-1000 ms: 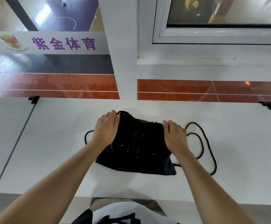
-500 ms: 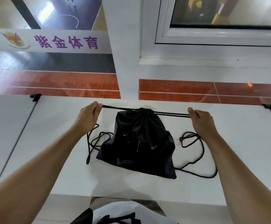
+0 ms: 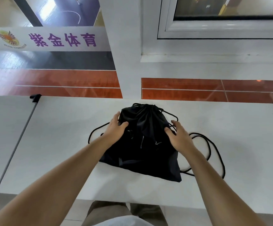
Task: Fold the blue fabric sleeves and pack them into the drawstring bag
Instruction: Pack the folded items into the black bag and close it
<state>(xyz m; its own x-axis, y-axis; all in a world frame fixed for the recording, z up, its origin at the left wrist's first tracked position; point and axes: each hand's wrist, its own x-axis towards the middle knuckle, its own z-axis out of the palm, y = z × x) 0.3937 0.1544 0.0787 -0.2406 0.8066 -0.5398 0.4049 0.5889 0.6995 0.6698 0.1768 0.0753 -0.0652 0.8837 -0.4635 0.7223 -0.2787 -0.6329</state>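
Note:
A black drawstring bag point(image 3: 142, 144) lies on the white table point(image 3: 59, 144), its mouth cinched tight at the far end. Black cords point(image 3: 214, 149) trail in loops on both sides of it. My left hand point(image 3: 116, 129) rests on the bag's upper left side, fingers spread. On the upper right side sits my right hand point(image 3: 178, 136), fingers also apart, touching the fabric and a cord. No blue sleeves are visible; the bag's inside is hidden.
A second white table panel point(image 3: 2, 136) adjoins on the left across a grey seam. Black clips point(image 3: 34, 97) sit at the far corners. A white pillar point(image 3: 124, 62) and window wall rise just behind the table. My lap shows below the near edge.
Both hands let go of the cords they had pulled outward to cinch the bag shut, and came back in to rest on the bag's two sides. The cords fell slack.

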